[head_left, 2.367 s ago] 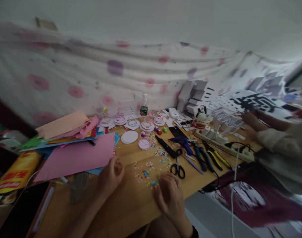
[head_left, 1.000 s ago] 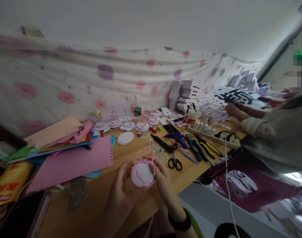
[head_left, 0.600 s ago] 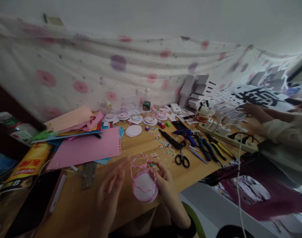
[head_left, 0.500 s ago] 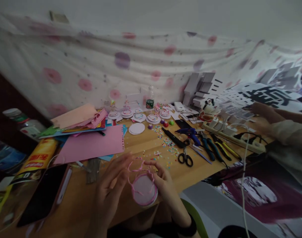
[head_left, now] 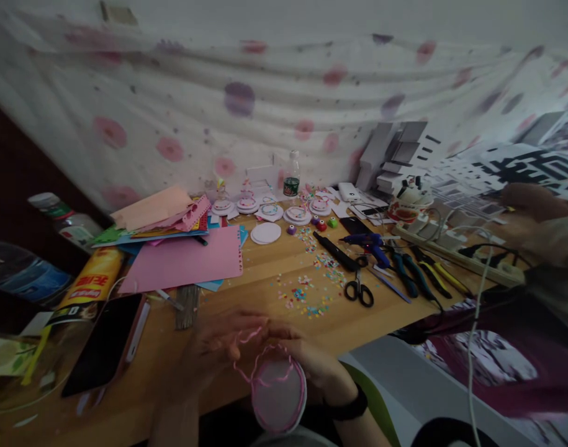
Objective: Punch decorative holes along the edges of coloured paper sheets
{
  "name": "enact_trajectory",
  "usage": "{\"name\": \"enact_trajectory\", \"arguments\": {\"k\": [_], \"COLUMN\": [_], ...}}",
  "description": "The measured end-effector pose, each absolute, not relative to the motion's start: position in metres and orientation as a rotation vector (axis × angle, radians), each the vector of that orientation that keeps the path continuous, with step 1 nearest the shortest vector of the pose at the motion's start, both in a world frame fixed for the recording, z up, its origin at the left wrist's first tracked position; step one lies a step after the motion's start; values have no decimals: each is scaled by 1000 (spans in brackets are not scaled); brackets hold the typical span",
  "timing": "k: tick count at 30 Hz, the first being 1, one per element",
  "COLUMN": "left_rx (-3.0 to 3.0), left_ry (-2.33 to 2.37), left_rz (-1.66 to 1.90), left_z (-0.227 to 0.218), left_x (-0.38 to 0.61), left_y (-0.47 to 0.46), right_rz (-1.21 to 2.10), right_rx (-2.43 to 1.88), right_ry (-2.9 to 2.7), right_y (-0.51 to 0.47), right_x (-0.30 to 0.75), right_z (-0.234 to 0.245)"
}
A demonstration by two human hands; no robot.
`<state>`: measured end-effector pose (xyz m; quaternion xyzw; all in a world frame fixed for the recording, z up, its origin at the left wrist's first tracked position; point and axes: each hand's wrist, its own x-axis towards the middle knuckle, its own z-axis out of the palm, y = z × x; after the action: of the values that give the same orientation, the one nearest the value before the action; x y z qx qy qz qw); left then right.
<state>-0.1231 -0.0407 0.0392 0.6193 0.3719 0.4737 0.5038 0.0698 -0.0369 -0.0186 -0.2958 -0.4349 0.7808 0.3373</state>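
Just beyond the table's front edge, my right hand (head_left: 311, 355) grips a round pale disc (head_left: 279, 397) by its far right side. Pink string (head_left: 270, 351) runs around the disc's rim, and a loose, wavy length of it loops above the disc. My left hand (head_left: 213, 341) is left of the disc, blurred by motion, with its fingertips close to those of my right hand. The loose string crosses in front of the left fingers; whether they pinch it is unclear.
Scissors (head_left: 358, 290), a glue gun (head_left: 370, 245) and pliers (head_left: 405, 273) lie to the right. Confetti (head_left: 306, 298) is scattered mid-table. Pink paper (head_left: 185, 261) and a phone (head_left: 104, 344) are at left. Decorated discs (head_left: 297, 215) line the back. Another person's arm (head_left: 544, 217) is at right.
The disc has moved down and slightly right in view, with my right hand. My left hand has come across to the right fingertips. The view has shifted a little.
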Motion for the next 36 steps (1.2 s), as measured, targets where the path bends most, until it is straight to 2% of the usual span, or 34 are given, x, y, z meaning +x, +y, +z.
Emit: {"name": "enact_trajectory", "arguments": {"k": [4, 7, 10, 14, 23, 36], "left_rx": [1444, 1361, 1405, 1542, 1351, 1099], "left_ry": [872, 996, 1319, 1586, 1664, 1470], "left_rz": [1152, 1211, 1202, 1319, 1419, 1373], "left_z": [43, 46, 51, 55, 48, 54], "left_x": [-121, -119, -111, -90, -74, -90], "left_y": [-43, -50, -58, -62, -67, -70], "right_rz": [1927, 1528, 1090, 832, 769, 959], "right_rx": [-902, -1075, -1200, -1012, -815, -754], "right_ry": [-1357, -1581, -1604, -1694, -1683, -1622], "right_y": [-30, -32, -44, -60, -55, -54], "right_x": [72, 82, 90, 76, 47, 50], "right_z": [-24, -9, 16, 35, 15, 19]}}
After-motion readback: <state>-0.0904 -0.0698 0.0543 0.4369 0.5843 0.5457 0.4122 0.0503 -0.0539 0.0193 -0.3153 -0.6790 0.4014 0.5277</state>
